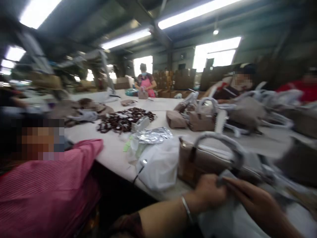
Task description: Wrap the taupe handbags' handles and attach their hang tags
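Observation:
My left hand [210,191], with a metal bangle at the wrist, is closed on the top of a thin whitish sheet [230,215]. My right hand [255,201] pinches the same sheet close beside it; motion blurs the fingertips. Whether the sheet is plastic or paper I cannot tell. Just beyond both hands, a taupe handbag [188,162] stands on the table [111,155], its arched handle wrapped in pale material. Left of that bag sits a bulging white plastic bag [158,165], with crumpled silver foil [155,135] behind it.
A heap of dark brown pieces [126,119] lies mid-table. More taupe handbags [201,119] with wrapped handles crowd the right side. A person in pink checked cloth [49,188] is close on my left. Across the table stands a person in a pink apron [147,84]; others work at right.

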Motion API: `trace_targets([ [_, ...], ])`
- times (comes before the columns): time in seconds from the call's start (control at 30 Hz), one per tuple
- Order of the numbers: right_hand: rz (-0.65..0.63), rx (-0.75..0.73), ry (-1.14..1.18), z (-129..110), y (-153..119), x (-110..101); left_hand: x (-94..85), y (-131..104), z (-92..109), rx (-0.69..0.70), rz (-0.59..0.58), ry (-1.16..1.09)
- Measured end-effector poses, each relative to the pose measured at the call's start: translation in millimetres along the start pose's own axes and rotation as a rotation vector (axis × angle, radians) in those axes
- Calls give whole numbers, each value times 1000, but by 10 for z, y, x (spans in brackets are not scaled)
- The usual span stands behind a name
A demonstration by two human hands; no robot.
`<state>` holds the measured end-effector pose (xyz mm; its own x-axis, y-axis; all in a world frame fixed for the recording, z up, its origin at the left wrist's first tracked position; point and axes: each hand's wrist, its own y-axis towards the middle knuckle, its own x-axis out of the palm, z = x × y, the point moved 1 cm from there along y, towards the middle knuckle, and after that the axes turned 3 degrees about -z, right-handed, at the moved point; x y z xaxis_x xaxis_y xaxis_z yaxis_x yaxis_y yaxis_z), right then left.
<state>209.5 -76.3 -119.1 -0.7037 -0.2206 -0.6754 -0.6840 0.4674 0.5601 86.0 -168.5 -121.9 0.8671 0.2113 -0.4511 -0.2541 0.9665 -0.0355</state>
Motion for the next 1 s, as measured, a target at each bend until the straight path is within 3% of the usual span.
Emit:
trace_targets([
  [0.1, -165, 102, 112, -77, -117, -263, -74, 86, 40, 84, -13, -62],
  [0.2, -224, 191, 178, -36, -28, -294, -143, 231, 16, 93, -78, -98],
  [0.33, -266, 236, 222, -40, 23, -306, -204, 205, 39, 69, -111, -137],
  [0.67, -367, 53, 16, 8, 148, -390, -188, 218, -34, -20, -230, -411],
  [0.8, -389, 47, -51, 51, 138, -383, -180, 218, -48, -68, -291, -556],
  [1.0, -424, 66, 10, 52, 167, -402, -174, 213, -105, -81, -307, -580],
])
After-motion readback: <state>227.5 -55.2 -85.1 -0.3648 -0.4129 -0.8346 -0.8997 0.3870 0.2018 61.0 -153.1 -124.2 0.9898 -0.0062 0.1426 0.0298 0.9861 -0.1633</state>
